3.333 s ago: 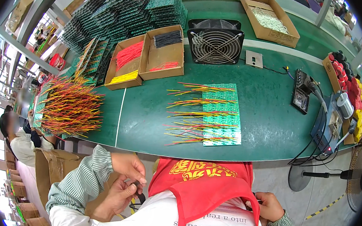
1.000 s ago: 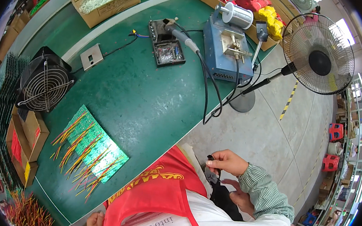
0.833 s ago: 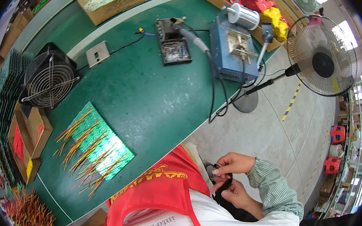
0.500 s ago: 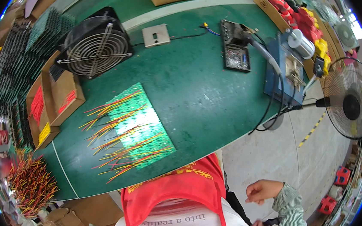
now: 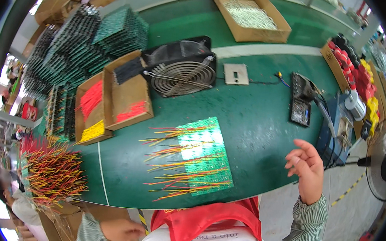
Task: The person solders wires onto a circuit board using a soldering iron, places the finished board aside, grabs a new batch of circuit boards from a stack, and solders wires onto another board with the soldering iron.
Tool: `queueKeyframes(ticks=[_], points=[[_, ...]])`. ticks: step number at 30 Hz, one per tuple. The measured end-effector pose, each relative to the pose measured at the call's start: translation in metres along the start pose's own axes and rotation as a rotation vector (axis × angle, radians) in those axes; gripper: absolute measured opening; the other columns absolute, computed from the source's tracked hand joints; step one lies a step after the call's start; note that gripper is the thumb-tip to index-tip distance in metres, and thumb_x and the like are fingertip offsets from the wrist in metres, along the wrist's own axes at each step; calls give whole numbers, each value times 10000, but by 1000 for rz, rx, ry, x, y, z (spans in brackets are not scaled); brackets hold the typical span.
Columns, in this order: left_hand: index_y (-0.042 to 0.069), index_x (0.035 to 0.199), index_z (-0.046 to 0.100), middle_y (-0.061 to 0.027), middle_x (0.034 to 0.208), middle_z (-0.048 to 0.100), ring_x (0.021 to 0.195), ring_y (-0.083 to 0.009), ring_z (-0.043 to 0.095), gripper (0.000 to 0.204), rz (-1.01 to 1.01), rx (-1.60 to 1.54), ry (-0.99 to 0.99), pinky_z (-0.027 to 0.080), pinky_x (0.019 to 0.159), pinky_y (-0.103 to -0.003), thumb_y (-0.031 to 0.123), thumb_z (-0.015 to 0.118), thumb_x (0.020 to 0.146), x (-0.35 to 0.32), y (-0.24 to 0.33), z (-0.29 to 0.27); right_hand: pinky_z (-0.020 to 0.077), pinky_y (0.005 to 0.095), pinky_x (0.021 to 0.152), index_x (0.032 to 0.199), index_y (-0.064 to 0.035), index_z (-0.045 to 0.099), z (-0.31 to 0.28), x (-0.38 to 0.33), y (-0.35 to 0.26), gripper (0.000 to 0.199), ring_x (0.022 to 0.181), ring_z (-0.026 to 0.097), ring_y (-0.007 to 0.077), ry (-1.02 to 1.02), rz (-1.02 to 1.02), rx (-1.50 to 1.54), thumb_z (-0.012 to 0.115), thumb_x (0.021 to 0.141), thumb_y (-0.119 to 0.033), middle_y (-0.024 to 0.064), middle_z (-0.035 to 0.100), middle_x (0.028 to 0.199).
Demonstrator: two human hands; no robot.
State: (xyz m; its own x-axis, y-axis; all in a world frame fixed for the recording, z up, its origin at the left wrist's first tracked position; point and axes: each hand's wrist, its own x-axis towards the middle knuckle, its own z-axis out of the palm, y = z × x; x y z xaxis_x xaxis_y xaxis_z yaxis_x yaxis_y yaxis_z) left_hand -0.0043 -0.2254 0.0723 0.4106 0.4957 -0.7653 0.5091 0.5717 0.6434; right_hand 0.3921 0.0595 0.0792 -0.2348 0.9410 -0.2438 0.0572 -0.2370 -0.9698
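My right hand is raised over the right front edge of the bench, near the blue soldering station. Its fingers are apart, loosely bent, and nothing is in them. Low on the left, my left hand is off the bench's front edge, slightly blurred. Its fingers look loosely stretched and I see nothing held. Between the hands, a green circuit board panel lies on the green bench. Rows of red, yellow and black wires stick out past its left side. Neither hand touches it.
A large heap of wired boards stands at the left. Behind are cardboard trays of cut wires, stacked boards and a black fan. A black tray, solder spool and standing fan are at the right.
The view has shifted, so the bench things appear further right and lower. My right hand has risen toward the bench, its fingers spreading. My left hand has come into sight.
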Motion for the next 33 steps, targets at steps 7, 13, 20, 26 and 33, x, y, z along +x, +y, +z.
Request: queueKeyframes(ticks=[7,13,20,26,33], points=[[10,899,630,-120,760,607,653,-249,595,121,278,490,1099,481,606,-334,94,617,814,43,88,-160,506,240,629,1384,4,288,-6,53,11,554,832,597,140,338,-115,367,535,909,-138,100,585,1093],[15,946,636,-145,866,609,746,-275,609,227,230,714,1018,488,700,-364,161,678,777,98,106,-242,467,223,629,1287,-69,451,-3,87,0,455,813,594,108,481,-186,327,606,873,-176,63,599,1060],[8,886,651,-150,830,644,743,-299,619,219,69,669,700,491,682,-370,185,692,762,131,100,-268,409,203,518,1141,-78,537,-22,124,4,366,658,560,65,631,-209,43,662,822,-208,18,599,823],[3,798,645,-159,786,635,713,-294,616,163,117,685,718,482,648,-367,155,685,756,130,103,-261,386,194,514,937,-57,592,-34,134,6,230,608,573,62,704,-277,-293,683,807,-223,13,629,726],[-8,836,650,-146,782,615,707,-266,607,162,108,603,811,484,650,-349,120,699,750,127,107,-252,384,179,529,919,-45,605,-37,94,-17,209,612,588,59,744,-289,-341,687,810,-203,29,652,739]])
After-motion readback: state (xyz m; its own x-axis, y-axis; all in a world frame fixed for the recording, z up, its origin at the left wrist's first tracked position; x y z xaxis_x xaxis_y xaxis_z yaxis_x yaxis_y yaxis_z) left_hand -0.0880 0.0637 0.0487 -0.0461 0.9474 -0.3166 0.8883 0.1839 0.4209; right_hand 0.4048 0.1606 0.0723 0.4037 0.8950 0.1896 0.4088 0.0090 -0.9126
